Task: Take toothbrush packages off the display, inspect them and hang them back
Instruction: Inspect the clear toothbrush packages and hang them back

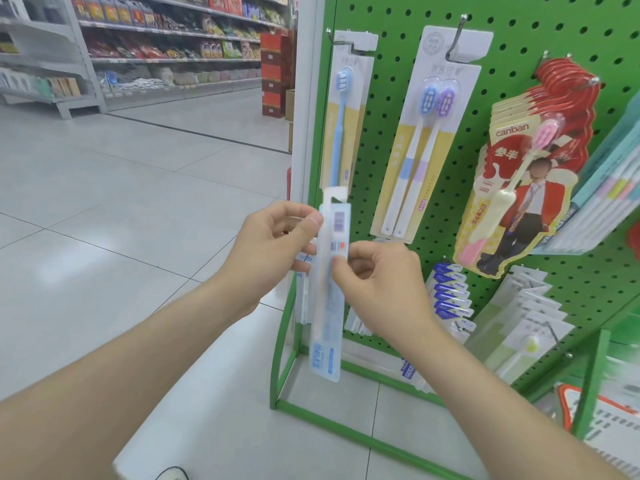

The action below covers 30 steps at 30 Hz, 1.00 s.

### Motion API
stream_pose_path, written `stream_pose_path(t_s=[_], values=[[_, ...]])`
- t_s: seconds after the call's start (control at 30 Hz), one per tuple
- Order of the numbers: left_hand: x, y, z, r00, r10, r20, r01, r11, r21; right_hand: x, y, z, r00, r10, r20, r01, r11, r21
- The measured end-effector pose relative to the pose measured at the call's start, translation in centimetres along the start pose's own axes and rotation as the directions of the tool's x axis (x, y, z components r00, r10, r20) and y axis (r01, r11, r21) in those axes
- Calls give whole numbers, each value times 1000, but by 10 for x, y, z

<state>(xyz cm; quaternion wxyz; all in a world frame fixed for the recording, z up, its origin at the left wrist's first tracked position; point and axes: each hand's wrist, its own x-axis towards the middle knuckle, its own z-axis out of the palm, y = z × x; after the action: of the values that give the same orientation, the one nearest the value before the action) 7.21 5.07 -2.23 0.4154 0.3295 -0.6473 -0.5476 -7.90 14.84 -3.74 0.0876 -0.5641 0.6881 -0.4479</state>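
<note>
Two bare forearms reach up from the bottom edge. The left hand (273, 244) pinches the toothbrush package (327, 306) near its top, thumb on the left edge. The right hand (377, 282) pinches its right edge just lower, fingers curled. The package is off its hook, held upright between both hands just in front of the left edge of the green pegboard display (391, 98). Its barcode side faces the camera and its white hanging tab points up.

At the board's upper left edge, just above the held package, hangs a single blue toothbrush pack (343, 126). A twin pack (426, 143) hangs beside it. Towards the right edge hangs a stack of red canban packs (519, 188). More packs hang along the lower rows. Stocked store shelves (166, 39) stand far off across the tiled floor (104, 202).
</note>
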Motion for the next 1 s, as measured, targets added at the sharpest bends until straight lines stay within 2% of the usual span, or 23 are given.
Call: stream_pose_path(t_s=[0.07, 0.13, 0.27, 0.33, 0.47, 0.57, 0.7, 0.8, 0.9, 1.0], values=[[-1, 2, -2, 999, 15, 36, -17, 999, 36, -3, 2, 6, 997, -64, 50, 72, 981, -182], [-4, 3, -3, 992, -8, 124, -5, 995, 104, -7, 2, 13, 991, -90, 103, 115, 955, -275], [1, -4, -8, 986, -50, 161, 22, 985, 169, -11, -5, 18, 965, -106, 240, 189, 916, -353], [4, -9, -13, 977, -102, 186, 66, 979, 191, -10, -6, 17, 958, -112, 263, 205, 909, -363], [7, -21, -19, 958, -163, 235, 91, 953, 289, -1, 3, 17, 994, -54, 93, 80, 950, -301], [10, -27, -20, 961, -175, 214, 107, 949, 295, 5, 9, 21, 999, -39, 33, 46, 975, -217], [10, -25, -18, 953, -178, 245, 84, 932, 352, 9, 11, 27, 997, 5, 81, 0, 998, -64], [13, -26, -23, 961, -187, 204, 91, 909, 406, 16, 16, 34, 992, 48, 117, -40, 997, -67], [17, -27, -30, 977, -168, 130, 64, 817, 573, 20, 21, 44, 977, 104, 184, -94, 994, -60], [21, -31, -36, 974, -187, 131, 66, 780, 623, 22, 23, 53, 968, 128, 215, -120, 991, -54]])
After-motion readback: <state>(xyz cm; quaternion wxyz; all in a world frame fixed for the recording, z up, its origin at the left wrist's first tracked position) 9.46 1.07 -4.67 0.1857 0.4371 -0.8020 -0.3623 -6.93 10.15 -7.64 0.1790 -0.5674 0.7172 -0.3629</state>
